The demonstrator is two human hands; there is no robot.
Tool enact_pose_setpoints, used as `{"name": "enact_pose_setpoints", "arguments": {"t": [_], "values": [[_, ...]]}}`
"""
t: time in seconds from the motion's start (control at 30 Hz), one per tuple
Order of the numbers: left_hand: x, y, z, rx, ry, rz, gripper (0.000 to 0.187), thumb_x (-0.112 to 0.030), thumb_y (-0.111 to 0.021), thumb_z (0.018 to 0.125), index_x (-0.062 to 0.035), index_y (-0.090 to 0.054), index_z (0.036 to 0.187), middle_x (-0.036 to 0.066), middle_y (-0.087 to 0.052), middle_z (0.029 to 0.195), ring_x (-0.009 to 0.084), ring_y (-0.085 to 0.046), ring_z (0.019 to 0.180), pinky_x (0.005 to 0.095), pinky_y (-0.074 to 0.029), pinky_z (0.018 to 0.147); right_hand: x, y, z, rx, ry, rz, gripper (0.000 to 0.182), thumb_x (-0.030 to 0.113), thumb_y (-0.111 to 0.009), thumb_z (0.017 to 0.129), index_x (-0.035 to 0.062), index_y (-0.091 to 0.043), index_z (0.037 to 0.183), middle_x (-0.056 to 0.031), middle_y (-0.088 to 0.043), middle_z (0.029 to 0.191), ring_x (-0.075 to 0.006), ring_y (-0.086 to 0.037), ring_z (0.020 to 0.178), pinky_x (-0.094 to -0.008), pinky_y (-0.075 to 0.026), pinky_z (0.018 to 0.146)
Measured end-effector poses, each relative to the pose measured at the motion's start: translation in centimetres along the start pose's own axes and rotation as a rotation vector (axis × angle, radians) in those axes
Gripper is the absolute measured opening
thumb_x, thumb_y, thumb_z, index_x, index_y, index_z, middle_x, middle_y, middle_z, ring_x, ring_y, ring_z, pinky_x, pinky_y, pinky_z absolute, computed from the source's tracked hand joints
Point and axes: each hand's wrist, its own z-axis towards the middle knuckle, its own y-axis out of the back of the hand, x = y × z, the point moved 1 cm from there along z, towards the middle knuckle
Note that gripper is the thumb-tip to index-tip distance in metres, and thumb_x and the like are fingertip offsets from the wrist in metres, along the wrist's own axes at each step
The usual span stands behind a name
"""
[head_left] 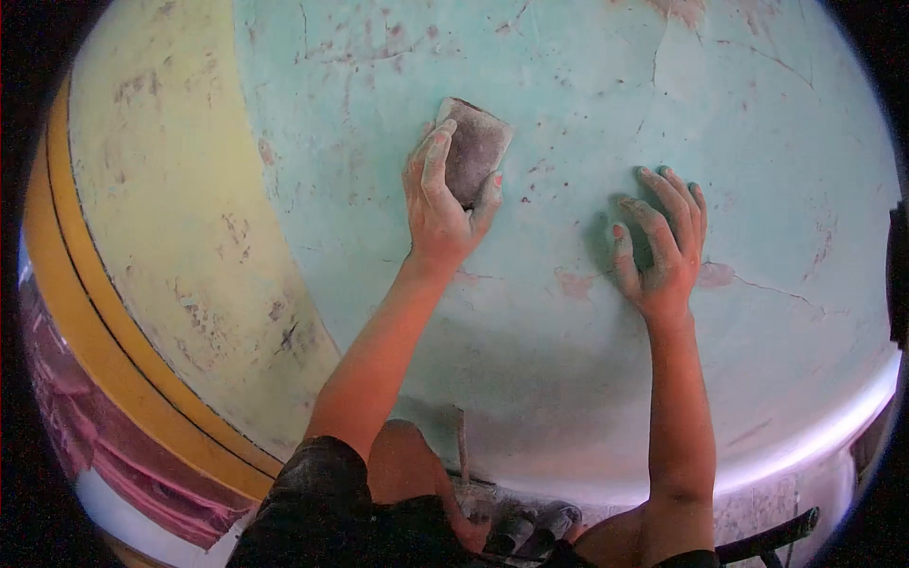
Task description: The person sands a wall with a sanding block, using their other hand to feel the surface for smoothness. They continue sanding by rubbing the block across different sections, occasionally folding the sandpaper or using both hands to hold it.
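Note:
My left hand (pixel 443 194) is wrapped round a flat, greyish-brown block (pixel 475 147), its fingers along the left side and its thumb at the right edge. The block lies against the pale green wall (pixel 549 95). To the right, my right hand (pixel 663 232) has its fingers apart and curved, with the fingertips at or close to the wall and nothing in it. Pale dust covers the fingers of both hands. Cracks and brownish patches mark the wall around them.
A worn yellow band (pixel 180 208) curves down the left, bordered by an orange frame (pixel 133 350). Pinkish-red cloth (pixel 123 445) lies beyond it. Dark shoes (pixel 535 525) show at the bottom, near a thin upright stick (pixel 462 445). A black bar (pixel 767 537) sits at lower right.

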Motion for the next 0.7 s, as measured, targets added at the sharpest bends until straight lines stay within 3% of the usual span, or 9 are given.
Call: {"name": "enact_pose_setpoints", "arguments": {"t": [0.07,0.17,0.27,0.43,0.67,0.7], "values": [[-0.2,0.0,0.1,-0.013,0.036,-0.011,0.081,-0.013,-0.075,0.081,-0.0004,-0.026,0.145,0.024,-0.045,0.139,0.0433,-0.045,0.127,0.0536,-0.040,0.103,-0.1,0.0,0.2,-0.009,0.004,0.000,0.024,0.011,-0.071,0.074,0.0129,-0.070,0.099,-0.0098,-0.063,0.128,-0.0319,-0.054,0.126,-0.0542,-0.033,0.111],[0.0,-0.4,0.0,-0.099,0.045,-0.050,0.081,-0.014,-0.075,0.082,-0.0004,-0.026,0.144,0.029,-0.038,0.142,0.0440,-0.041,0.129,0.0543,-0.041,0.102,0.0,0.1,0.1,-0.010,-0.017,0.005,0.025,0.011,-0.070,0.075,0.0128,-0.069,0.100,-0.0096,-0.063,0.128,-0.0317,-0.054,0.126,-0.0539,-0.033,0.112],[0.0,-0.2,0.2,-0.052,0.066,-0.082,0.078,-0.015,-0.075,0.082,-0.0007,-0.028,0.143,0.032,-0.034,0.142,0.0449,-0.040,0.129,0.0537,-0.041,0.102,-0.1,0.2,0.2,0.000,0.005,0.018,0.025,0.012,-0.069,0.077,0.0129,-0.069,0.102,-0.0088,-0.062,0.129,-0.0308,-0.053,0.127,-0.0537,-0.033,0.112],[-0.3,0.2,0.6,-0.008,0.064,-0.025,0.068,-0.015,-0.073,0.083,-0.0009,-0.036,0.139,0.031,-0.037,0.142,0.0456,-0.042,0.127,0.0521,-0.041,0.103,-0.1,0.2,0.1,0.018,0.005,-0.003,0.024,0.014,-0.067,0.080,0.0123,-0.068,0.104,-0.0076,-0.060,0.131,-0.0297,-0.052,0.128,-0.0530,-0.032,0.112],[0.7,0.8,3.4,0.174,-0.104,0.021,0.060,-0.014,-0.067,0.086,-0.0009,-0.038,0.137,0.029,-0.036,0.141,0.0447,-0.042,0.129,0.0517,-0.040,0.104,0.0,0.6,0.0,0.007,0.008,0.027,0.025,0.013,-0.068,0.080,0.0116,-0.067,0.104,-0.0083,-0.060,0.132,-0.0309,-0.052,0.127,-0.0531,-0.032,0.113],[1.7,0.5,4.4,0.075,0.029,0.028,0.059,-0.014,-0.067,0.087,-0.0007,-0.038,0.137,0.029,-0.036,0.142,0.0449,-0.041,0.129,0.0512,-0.039,0.105,-0.1,0.6,-0.1,0.016,0.006,0.035,0.025,0.012,-0.068,0.079,0.0113,-0.067,0.104,-0.0085,-0.060,0.132,-0.0311,-0.052,0.127,-0.0532,-0.032,0.113]]}}
